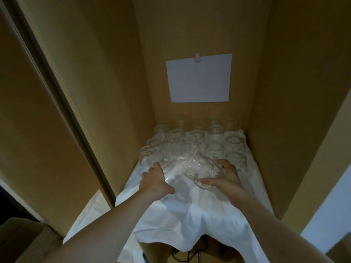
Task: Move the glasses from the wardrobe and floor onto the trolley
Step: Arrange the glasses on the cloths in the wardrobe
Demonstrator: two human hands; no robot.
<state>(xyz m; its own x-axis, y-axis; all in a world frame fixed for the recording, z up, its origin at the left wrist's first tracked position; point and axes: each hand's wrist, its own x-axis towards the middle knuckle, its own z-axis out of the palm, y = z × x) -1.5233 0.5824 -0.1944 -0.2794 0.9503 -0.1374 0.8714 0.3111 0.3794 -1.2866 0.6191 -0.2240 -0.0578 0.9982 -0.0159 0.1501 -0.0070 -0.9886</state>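
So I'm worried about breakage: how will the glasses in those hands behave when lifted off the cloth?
The glasses look clear, thin and smooth, so probably fragile and slippery. The left hand and right hand hold several together, so they may clink. The white cloth is loose and may drag.

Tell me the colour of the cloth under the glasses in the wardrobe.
White, plain with no pattern; the cloth shows best in the head view, draped over the shelf's front edge.

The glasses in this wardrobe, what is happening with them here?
A person reaches into the wardrobe with both hands. The left hand and the right hand grip clear glasses at the front of a crowded group standing on a white cloth. No trolley is in view yet.
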